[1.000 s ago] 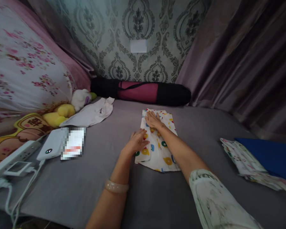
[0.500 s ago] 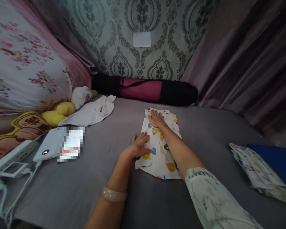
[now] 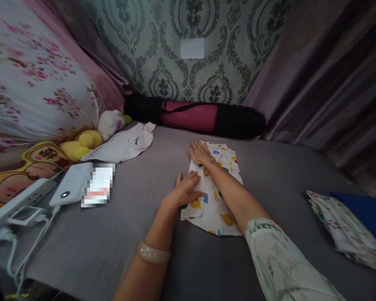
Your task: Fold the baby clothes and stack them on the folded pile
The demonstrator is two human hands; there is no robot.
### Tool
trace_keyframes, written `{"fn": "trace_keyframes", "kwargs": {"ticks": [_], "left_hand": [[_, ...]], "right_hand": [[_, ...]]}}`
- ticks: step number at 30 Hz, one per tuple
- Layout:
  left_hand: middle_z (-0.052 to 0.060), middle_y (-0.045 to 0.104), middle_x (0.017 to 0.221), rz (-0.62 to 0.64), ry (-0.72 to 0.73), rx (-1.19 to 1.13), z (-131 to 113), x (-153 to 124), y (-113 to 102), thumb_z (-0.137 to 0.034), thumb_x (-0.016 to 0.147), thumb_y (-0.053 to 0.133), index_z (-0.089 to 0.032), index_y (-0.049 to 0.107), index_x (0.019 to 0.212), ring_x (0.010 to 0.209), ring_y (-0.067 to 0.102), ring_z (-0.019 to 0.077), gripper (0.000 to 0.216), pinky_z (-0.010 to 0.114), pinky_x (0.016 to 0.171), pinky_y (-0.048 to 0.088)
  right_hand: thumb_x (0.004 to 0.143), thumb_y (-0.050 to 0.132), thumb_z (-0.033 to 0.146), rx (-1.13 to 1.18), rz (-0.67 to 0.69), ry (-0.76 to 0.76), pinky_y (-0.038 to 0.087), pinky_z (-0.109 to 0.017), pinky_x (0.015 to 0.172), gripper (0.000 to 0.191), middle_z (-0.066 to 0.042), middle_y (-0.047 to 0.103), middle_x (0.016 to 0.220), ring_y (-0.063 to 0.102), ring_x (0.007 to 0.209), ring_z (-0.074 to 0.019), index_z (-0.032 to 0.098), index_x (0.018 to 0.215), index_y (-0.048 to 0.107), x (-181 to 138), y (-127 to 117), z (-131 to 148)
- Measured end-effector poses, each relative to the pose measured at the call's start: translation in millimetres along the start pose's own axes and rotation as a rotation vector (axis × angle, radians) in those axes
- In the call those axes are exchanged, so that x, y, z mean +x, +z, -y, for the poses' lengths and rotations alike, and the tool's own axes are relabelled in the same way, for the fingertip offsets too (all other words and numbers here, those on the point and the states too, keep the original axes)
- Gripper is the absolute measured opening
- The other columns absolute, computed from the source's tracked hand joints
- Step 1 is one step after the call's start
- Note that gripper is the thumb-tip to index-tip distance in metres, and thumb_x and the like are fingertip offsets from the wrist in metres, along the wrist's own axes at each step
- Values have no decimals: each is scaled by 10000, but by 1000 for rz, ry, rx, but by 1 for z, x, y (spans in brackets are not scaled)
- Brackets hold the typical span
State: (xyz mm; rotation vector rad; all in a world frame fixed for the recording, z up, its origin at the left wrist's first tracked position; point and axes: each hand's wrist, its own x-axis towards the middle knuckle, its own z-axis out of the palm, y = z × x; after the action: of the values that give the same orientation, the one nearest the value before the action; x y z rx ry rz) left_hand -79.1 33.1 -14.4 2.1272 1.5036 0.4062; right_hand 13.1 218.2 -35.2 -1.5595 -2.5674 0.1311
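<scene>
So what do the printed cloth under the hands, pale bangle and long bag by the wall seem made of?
Printed cloth: thin, matt fabric, probably cotton, as it lies in flat, soft folds.
Bangle: hard and glossy, perhaps stone, though glass or plastic could share its pale shine.
Long bag: matt synthetic textile, maybe; no shine shows, but its weave is unreadable.

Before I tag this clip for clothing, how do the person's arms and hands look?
The left forearm wears a pale, rounded bangle; small dark dots mark the left hand. A whitish sleeve with grey-green patterning covers part of the right arm.
</scene>
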Motion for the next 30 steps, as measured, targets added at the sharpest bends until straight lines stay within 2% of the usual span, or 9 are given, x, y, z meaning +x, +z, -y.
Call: {"fn": "trace_keyframes", "kwargs": {"ticks": [8, 15, 18, 23, 30], "left_hand": [[186, 293, 1515, 46, -4, 8, 4, 0, 2, -447, 813, 617, -179, 438, 1355, 1424, 203, 310, 631, 591, 1128, 17], [174, 316, 1508, 20, 14, 37, 6, 1, 6, -466, 819, 604, -197, 455, 1337, 1418, 224, 301, 602, 582, 1129, 4], [170, 296, 1518, -13, 13, 47, 4, 3, 7, -496, 819, 597, -202, 428, 1365, 1423, 207, 303, 643, 586, 1128, 2], [169, 225, 1544, -29, 4, 63, 0, 7, 8, -526, 823, 574, -196, 336, 1433, 1438, 145, 310, 733, 596, 1122, -9], [162, 252, 1537, 18, -2, 79, 0, 7, 9, -523, 839, 552, -190, 365, 1414, 1434, 171, 303, 690, 593, 1123, -14]], "right_hand": [[966, 162, 396, 44, 30, 27, 61, -419, 1153, 620, -121, 224, 1551, 136, 1432, -225, 52, 1471, 268, 6, 11, 0], [970, 107, 393, 125, -16, 48, 71, -367, 1155, 615, -95, 206, 1560, 111, 1439, -191, 83, 1477, 267, 0, 2, -8], [971, 131, 393, 86, -55, 94, 42, -412, 1156, 608, -103, 218, 1555, 116, 1437, -208, 87, 1480, 260, -8, -4, -18], [979, 139, 423, 50, -41, 168, 12, -525, 1136, 591, -90, 220, 1556, 111, 1436, -251, 150, 1491, 250, -18, -7, -30], [978, 154, 440, 33, -4, 155, 65, -529, 1133, 588, -78, 227, 1555, 139, 1429, -252, 163, 1481, 282, -21, 2, -31]]}}
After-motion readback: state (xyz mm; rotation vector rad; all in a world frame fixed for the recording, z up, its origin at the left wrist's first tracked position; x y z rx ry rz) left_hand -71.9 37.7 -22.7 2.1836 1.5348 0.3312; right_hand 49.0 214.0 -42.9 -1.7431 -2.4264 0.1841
